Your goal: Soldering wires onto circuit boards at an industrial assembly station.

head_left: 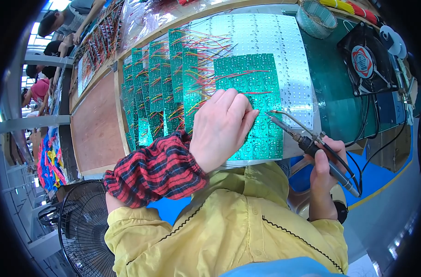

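A green circuit board panel (265,138) lies on a white perforated sheet (284,46) in front of me. My left hand (222,122) is over its left part, thumb and forefinger pinched together; whatever sits between them is too small to make out. My right hand (325,166) grips a soldering iron (307,144) with a thin curved metal tube (291,117) alongside it. The iron's tip points at the board, just right of my left fingertips; whether it touches, I cannot tell. Red wires (254,93) run across the board above my left hand.
Several green boards with red, yellow and black wires (162,87) overlap to the left. A black fan (365,60), a spool (393,40) and a round woven basket (315,21) stand at the right. A wooden frame edges the bench; a floor fan (86,226) is lower left. Other people work far left.
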Demonstrator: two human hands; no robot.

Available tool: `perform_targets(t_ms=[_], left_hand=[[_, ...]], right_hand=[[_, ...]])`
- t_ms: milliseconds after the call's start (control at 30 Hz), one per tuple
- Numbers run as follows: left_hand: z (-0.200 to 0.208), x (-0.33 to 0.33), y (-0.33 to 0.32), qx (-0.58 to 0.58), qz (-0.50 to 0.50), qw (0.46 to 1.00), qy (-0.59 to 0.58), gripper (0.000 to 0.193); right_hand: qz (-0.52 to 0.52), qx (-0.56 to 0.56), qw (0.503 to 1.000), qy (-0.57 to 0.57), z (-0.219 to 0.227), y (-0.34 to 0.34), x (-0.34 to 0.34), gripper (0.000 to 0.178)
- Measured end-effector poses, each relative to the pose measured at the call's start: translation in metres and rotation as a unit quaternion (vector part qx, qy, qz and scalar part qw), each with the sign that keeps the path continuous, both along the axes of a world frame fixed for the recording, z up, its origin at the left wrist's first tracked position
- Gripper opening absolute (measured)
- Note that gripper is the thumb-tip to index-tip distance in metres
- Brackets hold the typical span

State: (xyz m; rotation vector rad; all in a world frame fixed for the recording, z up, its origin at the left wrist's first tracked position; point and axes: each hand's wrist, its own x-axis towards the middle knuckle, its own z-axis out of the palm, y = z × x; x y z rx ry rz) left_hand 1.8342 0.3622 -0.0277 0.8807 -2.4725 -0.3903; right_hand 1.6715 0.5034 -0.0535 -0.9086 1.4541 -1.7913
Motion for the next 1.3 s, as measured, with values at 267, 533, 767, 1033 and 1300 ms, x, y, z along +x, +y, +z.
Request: perform_targets(t_ms=[267, 533, 767, 1033, 1300], left_hand=[[0.001, 0.001, 0.0, -0.004, -0.005, 1.0, -0.01, 0.016], [0.021, 0.017, -0.012, 0.029, 0.025, 0.999, 0.012, 0.013], [0.017, -0.01, 0.0, 0.076, -0.047, 0.995, 0.034, 0.011], [0.001, -0.018, 0.0, 0.014, -0.05, 0.999, 0.01, 0.014], [0.001, -0.019, 0.001, 0.023, -0.048, 0.999, 0.004, 0.014]], right_hand=[[-0.024, 0.013, 0.999, -0.025, -0.002, 0.006, -0.005, 0.019], [-0.084, 0.016, 0.996, -0.011, -0.007, 0.018, -0.014, 0.021], [-0.077, 0.03, 0.997, -0.014, -0.005, 0.016, -0.012, 0.02], [-0.042, 0.014, 0.998, -0.044, -0.002, 0.014, -0.01, 0.019], [-0.019, 0.018, 0.999, -0.024, -0.002, 0.011, -0.01, 0.017]])
